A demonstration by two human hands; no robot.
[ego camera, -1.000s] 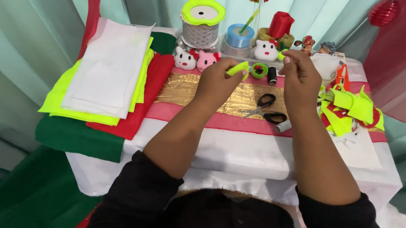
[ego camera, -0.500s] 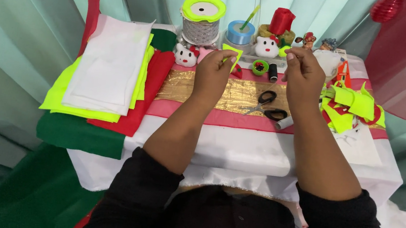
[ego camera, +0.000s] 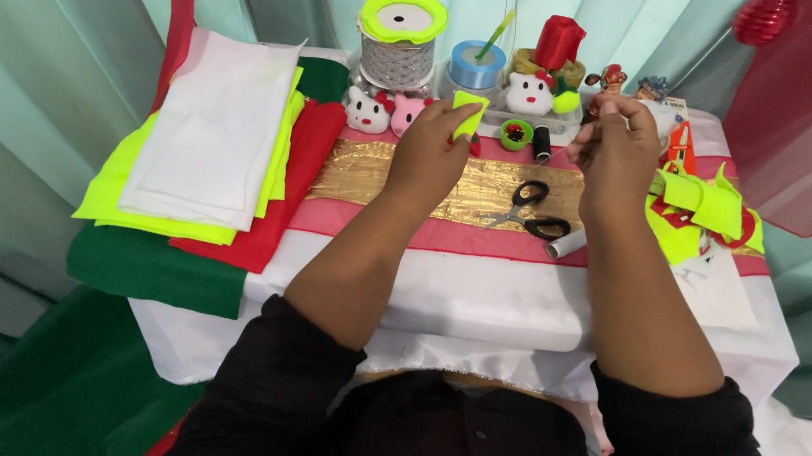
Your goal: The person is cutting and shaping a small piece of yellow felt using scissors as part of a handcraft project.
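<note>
Head view: left hand (ego camera: 431, 155) pinches a small yellow felt piece (ego camera: 469, 116) upright — right hand (ego camera: 615, 150), fingers curled, contents unclear, level beside it.

Felt piece (ego camera: 469, 116) pinched in left hand (ego camera: 431, 155) fingers; scissors (ego camera: 529, 209) just right of & below them, on table (ego camera: 479, 296). Thread spool (ego camera: 541, 144) btwn both hands' fingers. Felt stack (ego camera: 209, 137) far left. Scraps (ego camera: 699, 211) right of right hand (ego camera: 615, 154).

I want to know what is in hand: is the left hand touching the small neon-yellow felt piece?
Touching. The head view shows the left hand raised above the gold cloth, its fingers pinching the neon-yellow felt piece by its lower edge.
</note>
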